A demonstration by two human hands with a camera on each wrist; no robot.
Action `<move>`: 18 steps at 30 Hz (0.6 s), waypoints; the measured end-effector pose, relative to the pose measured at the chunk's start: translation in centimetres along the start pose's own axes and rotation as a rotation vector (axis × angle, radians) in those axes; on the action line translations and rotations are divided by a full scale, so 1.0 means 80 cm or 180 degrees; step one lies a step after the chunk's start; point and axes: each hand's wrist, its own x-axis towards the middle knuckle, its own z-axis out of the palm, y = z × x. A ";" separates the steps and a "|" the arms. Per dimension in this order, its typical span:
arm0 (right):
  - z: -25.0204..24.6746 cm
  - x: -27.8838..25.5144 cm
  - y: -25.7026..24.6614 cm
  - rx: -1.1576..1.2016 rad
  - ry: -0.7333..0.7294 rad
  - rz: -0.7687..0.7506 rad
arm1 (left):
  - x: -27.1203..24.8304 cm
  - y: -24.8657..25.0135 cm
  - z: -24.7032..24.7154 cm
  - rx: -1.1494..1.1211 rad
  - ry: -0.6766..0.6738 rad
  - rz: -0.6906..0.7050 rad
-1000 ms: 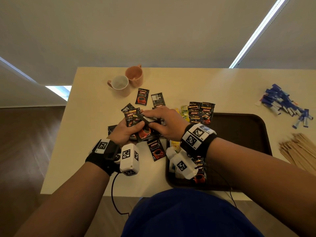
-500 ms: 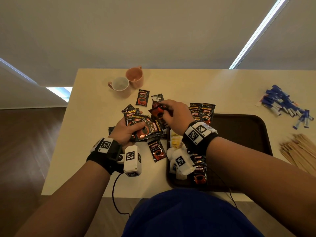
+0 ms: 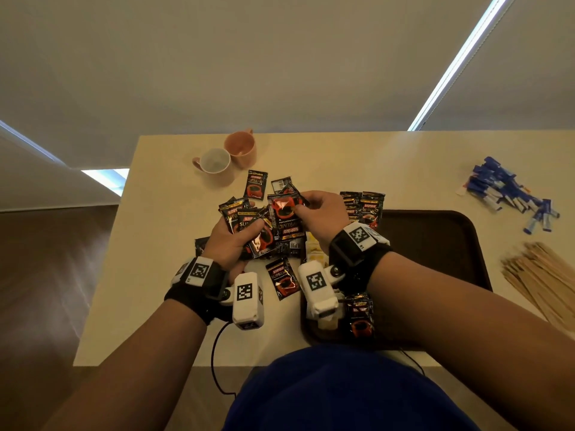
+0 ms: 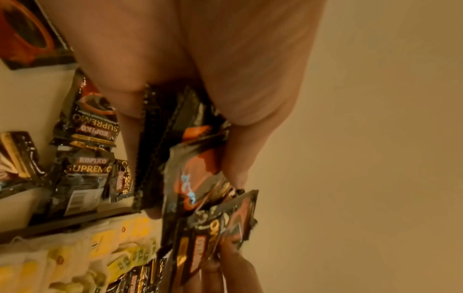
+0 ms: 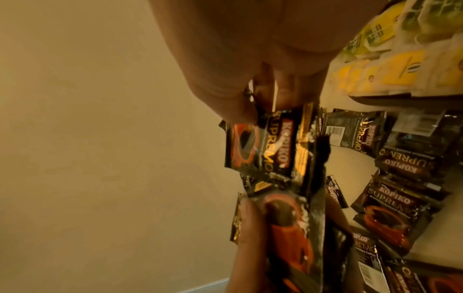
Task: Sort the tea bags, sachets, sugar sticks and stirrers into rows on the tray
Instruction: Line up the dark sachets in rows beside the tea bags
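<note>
Gathering is where you stand now: your left hand (image 3: 231,241) grips a fanned bundle of glossy black-and-red foil coffee sachets (image 3: 258,234) above the pale cream counter (image 3: 161,244), and your right hand (image 3: 322,213) pinches one more black coffee sachet (image 3: 284,213) by its upper edge, held against that bundle. More loose sachets (image 3: 282,279) lie on the counter under and around your hands; a few stand at the far left corner of the dark brown plastic tray (image 3: 435,241), with yellow-tagged paper tea bags (image 3: 314,248) along its left edge.

These packets are light, thin and slick — likely to slide out of a fan if you loosen your thumb. Take them by the crimped end seams, I'd judge, and square the stack before carrying it.

Most of the tray's floor lies bare to your right, so there is room for rows. Mind its raised rim as you cross. The blue-and-white paper sugar sticks (image 3: 510,194) and thin wooden stirrers (image 3: 541,281) sit well apart on the right; the two pale ceramic mugs (image 3: 230,155) stand beyond the pile.
</note>
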 end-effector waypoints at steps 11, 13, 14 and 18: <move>-0.026 -0.029 -0.014 -0.0929 -0.0382 -0.0560 | -0.012 0.001 0.019 0.0183 0.0054 0.0151; -0.028 -0.032 -0.022 -0.0974 -0.0428 -0.0602 | -0.014 0.002 0.022 0.0241 0.0038 0.0185; -0.030 -0.031 -0.025 -0.1008 -0.0416 -0.0618 | -0.015 0.003 0.025 0.0245 0.0004 0.0186; -0.040 -0.028 -0.031 -0.0712 -0.0299 -0.0382 | -0.013 -0.001 0.024 0.0096 -0.0042 0.0158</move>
